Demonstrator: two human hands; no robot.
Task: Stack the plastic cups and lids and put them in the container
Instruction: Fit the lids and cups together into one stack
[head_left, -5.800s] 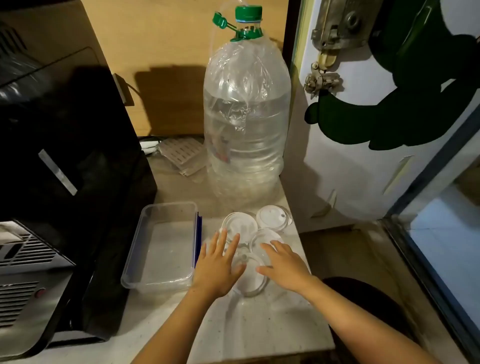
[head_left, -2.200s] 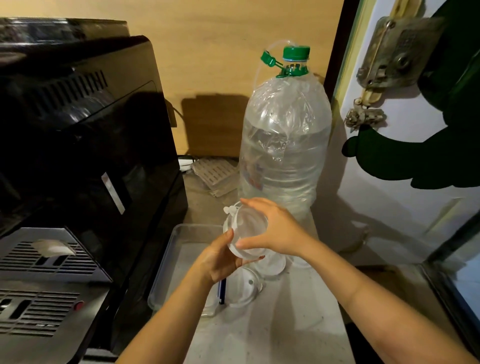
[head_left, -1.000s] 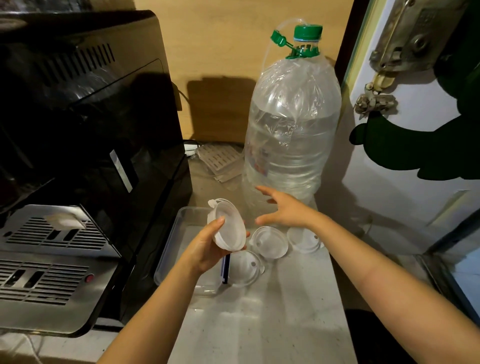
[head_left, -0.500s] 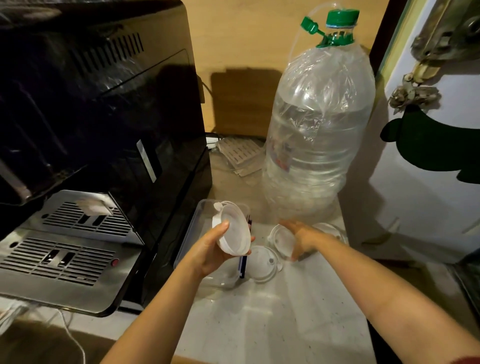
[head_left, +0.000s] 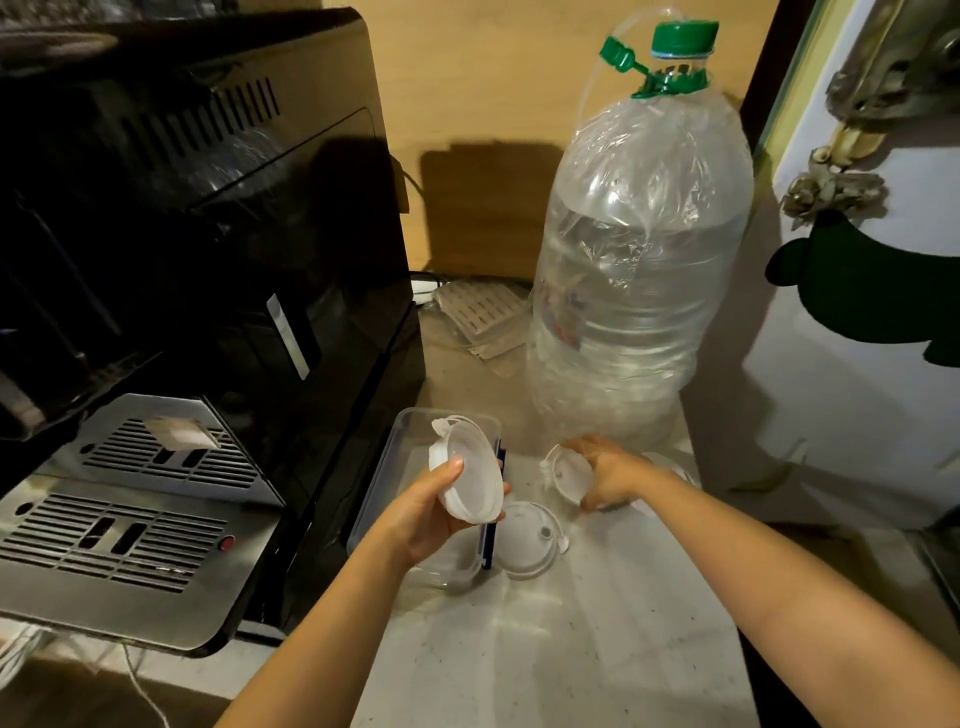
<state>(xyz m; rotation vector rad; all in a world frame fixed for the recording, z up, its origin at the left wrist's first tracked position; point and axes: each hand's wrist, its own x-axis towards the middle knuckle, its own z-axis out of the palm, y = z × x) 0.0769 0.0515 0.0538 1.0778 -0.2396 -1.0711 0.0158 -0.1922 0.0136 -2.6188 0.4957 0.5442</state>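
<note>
I see the clear container (head_left: 382, 488) on the counter (head_left: 571, 639), tight against the black machine (head_left: 208, 260); its far end looks bare, and my left hand hides the rest, so I cannot tell what else lies in it. A big water bottle (head_left: 639, 260) with a green cap stands behind, partly full. My left hand (head_left: 431, 512) is raised over the container's right rim, forearm coming up from below, thumb on top and fingers curled under, gripping a stack of lids (head_left: 470, 480) tilted on edge with the tab pointing up and away. How many pieces sit in that stack I cannot make out. My right hand (head_left: 608, 475) is stretched forward near the foot of the bottle, fingers closed on a second lid (head_left: 566, 470) and tipping it up off the counter so its face turns left. A third lid (head_left: 527, 540) lies flat on the counter just beside the container, between my two hands, tab to the right. Something pale shows past my right wrist, too hidden to tell.
</note>
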